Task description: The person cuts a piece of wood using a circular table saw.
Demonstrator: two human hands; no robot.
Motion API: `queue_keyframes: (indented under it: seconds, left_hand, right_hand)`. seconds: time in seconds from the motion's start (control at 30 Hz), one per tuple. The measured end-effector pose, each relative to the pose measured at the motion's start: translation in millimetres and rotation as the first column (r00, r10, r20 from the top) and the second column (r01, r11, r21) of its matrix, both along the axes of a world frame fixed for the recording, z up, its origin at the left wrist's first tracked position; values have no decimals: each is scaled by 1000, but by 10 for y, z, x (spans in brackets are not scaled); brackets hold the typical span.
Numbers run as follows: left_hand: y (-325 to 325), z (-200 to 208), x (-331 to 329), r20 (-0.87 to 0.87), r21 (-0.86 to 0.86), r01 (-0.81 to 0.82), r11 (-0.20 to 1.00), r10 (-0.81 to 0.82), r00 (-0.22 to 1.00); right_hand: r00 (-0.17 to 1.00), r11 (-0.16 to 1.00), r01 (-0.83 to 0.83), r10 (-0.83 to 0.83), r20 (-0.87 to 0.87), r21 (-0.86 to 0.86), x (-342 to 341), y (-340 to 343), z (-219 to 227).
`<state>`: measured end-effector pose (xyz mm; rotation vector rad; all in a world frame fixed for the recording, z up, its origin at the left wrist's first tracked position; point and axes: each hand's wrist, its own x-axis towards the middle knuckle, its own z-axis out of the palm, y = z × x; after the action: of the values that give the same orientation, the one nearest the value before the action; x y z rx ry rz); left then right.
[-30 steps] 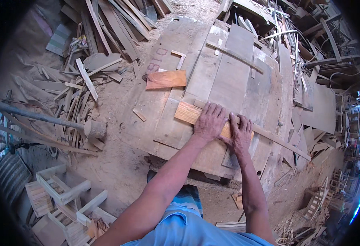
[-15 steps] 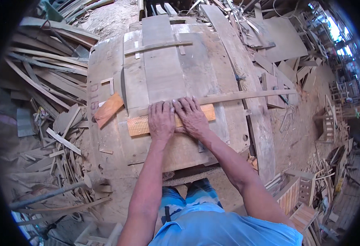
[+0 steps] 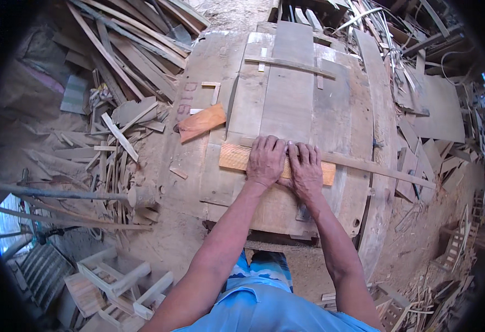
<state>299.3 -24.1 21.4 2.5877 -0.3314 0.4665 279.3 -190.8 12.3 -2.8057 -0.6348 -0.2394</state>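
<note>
Everything on the worktable (image 3: 275,214) appears turned clockwise and shifted to the right since the earlier frame, as the head view has swung; both hands remain on the block, in much the same places along it.

On the floor at the far left lie loose wood scraps (image 3: 123,138), with a pale wooden frame (image 3: 115,276) nearer the person. At the table's left side a reddish-orange board (image 3: 202,123) rests at a slant. Right of it, on the near half of the table, lies the yellow-orange wooden block (image 3: 234,158). The left hand (image 3: 266,163) clamps its middle, fingers close together and bent over the far edge, thumb largely hidden. Just beside it, the right hand (image 3: 305,171) closes over the right portion, fingers slightly apart, thumb toward the near side. Both block ends stay bare. A long thin strip (image 3: 383,171) runs along the block's far side and out to the right.

The block looks stiff, sturdy and fairly light, its sawn face rough rather than slippery; the long edges seem the best hold, hands spread toward the ends for steadiness.
</note>
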Motion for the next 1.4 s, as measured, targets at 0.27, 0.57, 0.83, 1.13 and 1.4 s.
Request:
queue_keyframes:
  seconds: [0.27, 0.57, 0.83, 1.13, 1.4]
  left_hand:
    - [9, -12, 204, -19, -31, 23, 999, -24, 1000]
    - [8, -44, 361, -3, -21, 14, 1000, -14, 1000]
    - [12, -57, 465, 1, -41, -11, 999, 11, 1000]
    - [29, -90, 593, 7, -45, -9, 999, 9, 1000]
    - [53, -91, 685, 53, -75, -7, 997, 11, 999]
  right_hand:
    - [999, 1000, -22, 22, 39, -3, 217, 23, -27]
    - [1000, 999, -23, 23, 12, -35, 375, 19, -8]
    - [1000, 998, 4, -5, -20, -57, 496, 28, -3]
    - [998, 1000, -24, 24, 54, -2, 608, 39, 8]
    - [999, 997, -33, 34, 23, -64, 713, 40, -37]
